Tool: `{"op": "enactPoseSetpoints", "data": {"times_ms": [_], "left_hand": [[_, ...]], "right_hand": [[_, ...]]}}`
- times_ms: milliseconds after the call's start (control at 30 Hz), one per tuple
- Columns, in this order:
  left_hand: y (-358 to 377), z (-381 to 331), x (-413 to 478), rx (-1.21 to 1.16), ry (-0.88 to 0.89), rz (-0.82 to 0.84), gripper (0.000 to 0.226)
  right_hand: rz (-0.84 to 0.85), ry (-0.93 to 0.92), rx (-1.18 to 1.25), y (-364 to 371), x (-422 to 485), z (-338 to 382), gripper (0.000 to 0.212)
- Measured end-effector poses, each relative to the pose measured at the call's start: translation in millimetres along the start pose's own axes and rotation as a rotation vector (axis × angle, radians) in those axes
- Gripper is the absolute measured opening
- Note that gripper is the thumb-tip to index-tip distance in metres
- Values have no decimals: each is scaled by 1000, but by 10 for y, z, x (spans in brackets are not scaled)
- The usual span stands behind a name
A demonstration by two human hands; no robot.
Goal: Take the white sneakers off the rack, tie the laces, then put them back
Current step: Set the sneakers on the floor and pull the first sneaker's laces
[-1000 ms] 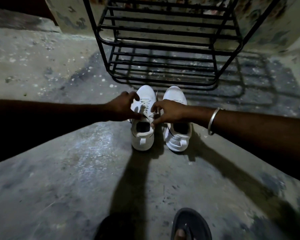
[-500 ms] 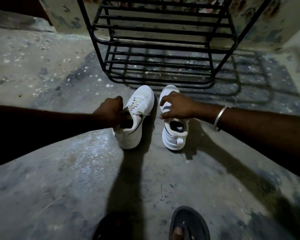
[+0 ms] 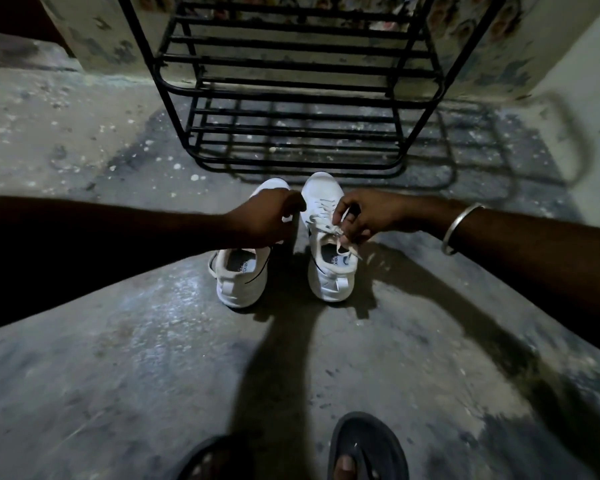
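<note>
The left-side sneaker and the right-side sneaker, both white, stood on the concrete floor close to the middle of the view. They were side by side with a narrow gap between them and their heels toward the person. The right-side one pointed its toe straight to 12 o'clock, and the left-side one leaned its toe a little toward 1 o'clock. Just beyond the toes, at 12 o'clock, the black metal rack stood against a stained wall. Neither shoe touched it.

The right hand reached in from 3 o'clock and lay over the forepart of the right-side sneaker. Its thumb and fingers were drawn narrow, pinching the laces near the tongue, and one loose lace end trailed over the collar. A metal bangle circled that wrist.

The left hand came in from 9 o'clock and covered the forepart of the left-side sneaker with its fingers curled downward. A bit of white showed under the knuckles, but I could not tell whether the hand held a lace or anything else.

At 6 o'clock a dark sandal with toes in it rested on the floor. A second sandal lay at its 9 o'clock in deep shadow.
</note>
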State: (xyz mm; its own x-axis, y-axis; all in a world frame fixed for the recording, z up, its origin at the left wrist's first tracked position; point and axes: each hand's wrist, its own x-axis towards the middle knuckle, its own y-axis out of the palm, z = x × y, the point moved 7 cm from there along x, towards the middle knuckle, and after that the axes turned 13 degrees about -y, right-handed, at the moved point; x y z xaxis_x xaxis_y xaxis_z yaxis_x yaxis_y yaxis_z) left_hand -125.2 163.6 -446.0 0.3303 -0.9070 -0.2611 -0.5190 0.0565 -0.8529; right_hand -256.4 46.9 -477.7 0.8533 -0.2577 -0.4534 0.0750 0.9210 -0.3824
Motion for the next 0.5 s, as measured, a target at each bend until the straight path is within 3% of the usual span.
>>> {"op": "enactPoseSetpoints", "data": {"times_ms": [200, 333, 433, 500], "left_hand": [[320, -260, 142, -5, 75, 54, 28], [306, -251, 210, 12, 62, 55, 2], [274, -186, 239, 18, 52, 48, 39], [238, -127, 249, 17, 54, 32, 44]], "right_hand": [[-73, -62, -136, -66, -70, 13, 11], [-93, -98, -161, -20, -112, -17, 12], [-93, -131, -231, 10, -90, -13, 15], [-81, -142, -263, 7, -78, 12, 13]]}}
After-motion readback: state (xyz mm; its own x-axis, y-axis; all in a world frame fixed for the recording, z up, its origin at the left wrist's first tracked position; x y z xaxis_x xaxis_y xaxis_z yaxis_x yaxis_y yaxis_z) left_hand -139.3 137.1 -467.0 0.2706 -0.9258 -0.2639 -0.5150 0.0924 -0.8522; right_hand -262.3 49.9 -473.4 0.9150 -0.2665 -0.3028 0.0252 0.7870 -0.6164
